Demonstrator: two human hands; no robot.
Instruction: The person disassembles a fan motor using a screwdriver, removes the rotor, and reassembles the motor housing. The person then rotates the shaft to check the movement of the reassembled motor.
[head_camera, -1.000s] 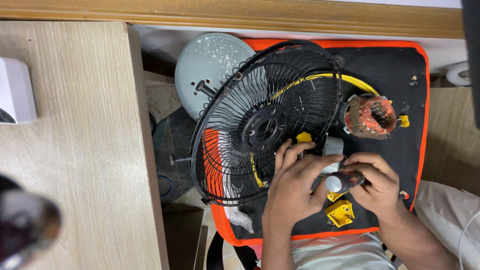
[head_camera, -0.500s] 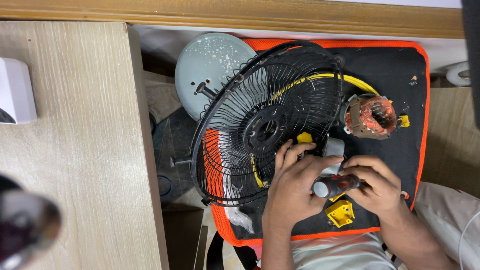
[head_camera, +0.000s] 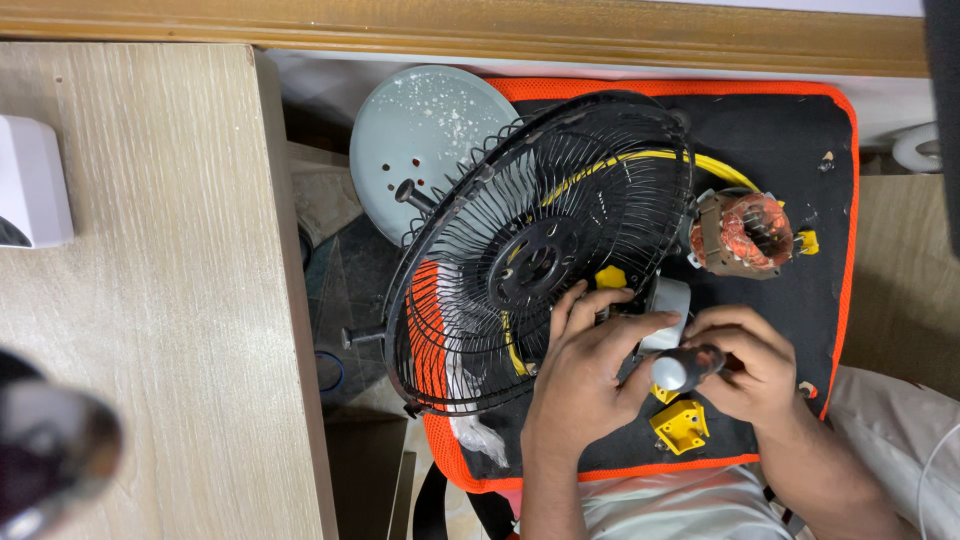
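While wiry, black fan guard (head_camera: 530, 250) touches left hand (head_camera: 585, 370).

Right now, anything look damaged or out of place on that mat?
Yes. The motor lies bare on the black mat, copper windings exposed, outside any housing. The grey round base is speckled with white flecks. The fan guard looks unbent.

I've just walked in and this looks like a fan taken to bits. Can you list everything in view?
Fan guard: one, black wire, centre, on the mat.
Mat: one, black with orange edge, under the parts.
Round base: one, pale grey, behind the guard.
Motor: one, copper windings, right of the guard.
Yellow piece: one, near edge of the mat.
Wooden tabletop: one, light, left.
Left hand: on the guard's edge.
Right hand: gripping a grey-capped tool handle.
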